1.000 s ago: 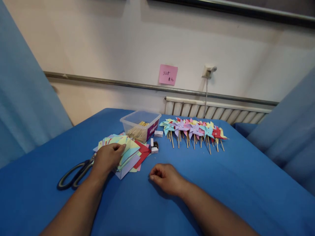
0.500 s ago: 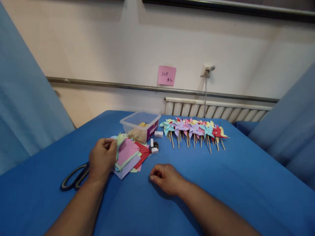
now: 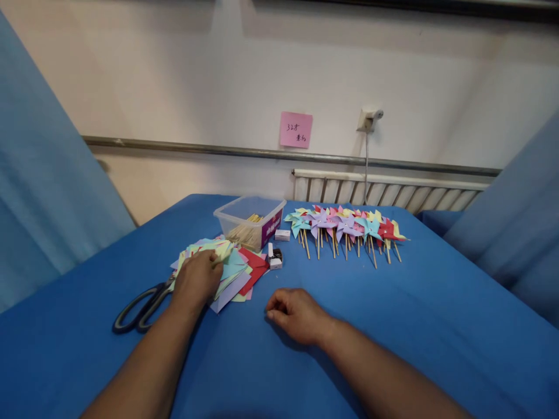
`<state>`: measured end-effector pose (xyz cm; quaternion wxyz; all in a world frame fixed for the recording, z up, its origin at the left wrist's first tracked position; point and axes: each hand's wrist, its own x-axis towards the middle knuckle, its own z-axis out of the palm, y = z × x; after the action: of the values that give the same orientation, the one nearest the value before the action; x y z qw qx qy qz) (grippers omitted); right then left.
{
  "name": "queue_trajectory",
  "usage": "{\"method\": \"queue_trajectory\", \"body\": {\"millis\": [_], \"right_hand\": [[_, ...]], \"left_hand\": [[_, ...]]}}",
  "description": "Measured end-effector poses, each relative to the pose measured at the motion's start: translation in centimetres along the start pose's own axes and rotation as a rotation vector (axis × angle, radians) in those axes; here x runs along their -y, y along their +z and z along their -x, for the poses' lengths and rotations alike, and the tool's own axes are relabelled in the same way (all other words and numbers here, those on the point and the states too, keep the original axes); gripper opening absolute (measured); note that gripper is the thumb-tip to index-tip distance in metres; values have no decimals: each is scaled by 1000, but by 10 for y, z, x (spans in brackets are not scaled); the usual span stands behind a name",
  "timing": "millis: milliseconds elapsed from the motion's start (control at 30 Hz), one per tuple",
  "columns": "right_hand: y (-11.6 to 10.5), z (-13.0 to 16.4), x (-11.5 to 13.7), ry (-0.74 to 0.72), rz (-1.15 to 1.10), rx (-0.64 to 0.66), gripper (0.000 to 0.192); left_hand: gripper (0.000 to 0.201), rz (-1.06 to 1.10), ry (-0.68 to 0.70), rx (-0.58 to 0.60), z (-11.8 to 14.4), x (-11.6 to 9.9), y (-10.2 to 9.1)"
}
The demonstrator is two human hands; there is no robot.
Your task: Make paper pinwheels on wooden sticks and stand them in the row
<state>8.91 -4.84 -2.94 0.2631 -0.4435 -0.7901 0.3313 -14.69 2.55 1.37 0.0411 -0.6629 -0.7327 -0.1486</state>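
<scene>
My left hand (image 3: 197, 278) lies on a fanned stack of coloured paper squares (image 3: 239, 272) and pinches the pale green top sheet (image 3: 223, 251) at its edge. My right hand (image 3: 294, 314) rests on the blue table cover (image 3: 393, 331) with its fingers curled and nothing in them, a little right of the stack. Black-handled scissors (image 3: 138, 308) lie just left of my left wrist.
Behind the stack stands a clear plastic box (image 3: 227, 217) holding wooden sticks (image 3: 243, 234). A row of finished paper pinwheels (image 3: 345, 227) lies at the back right. Two small white boxes (image 3: 282, 235) (image 3: 274, 259) sit between them. Blue curtains (image 3: 43, 203) hang on both sides.
My left hand lifted the top sheets off the stack, baring a pink one, then lowered them back onto it. My right hand has stayed where it was.
</scene>
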Motion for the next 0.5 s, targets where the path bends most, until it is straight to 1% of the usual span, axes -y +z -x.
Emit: {"method": "queue_trajectory", "body": {"millis": [67,133,233,300,467,500], "right_hand": [[1,0,-1,3,0,-2,11],[2,0,-2,4,-4,-6,11],[2,0,-3,-5,-26,-6,10],[1,1,-3,-7,-37,-4,10],[5,1,-4,10,-61,-10,10],[7,1,-5,16,-90,-16,10]], "left_hand": [[29,20,-114,-13,1,-1,-3],[33,62,-194,-34,2,-2,-6],[36,124,-218,-68,5,-4,-10],[40,158,-238,-140,7,-3,-12],[47,288,-291,-398,9,2,-17],[47,323,-297,-402,9,0,-18]]}}
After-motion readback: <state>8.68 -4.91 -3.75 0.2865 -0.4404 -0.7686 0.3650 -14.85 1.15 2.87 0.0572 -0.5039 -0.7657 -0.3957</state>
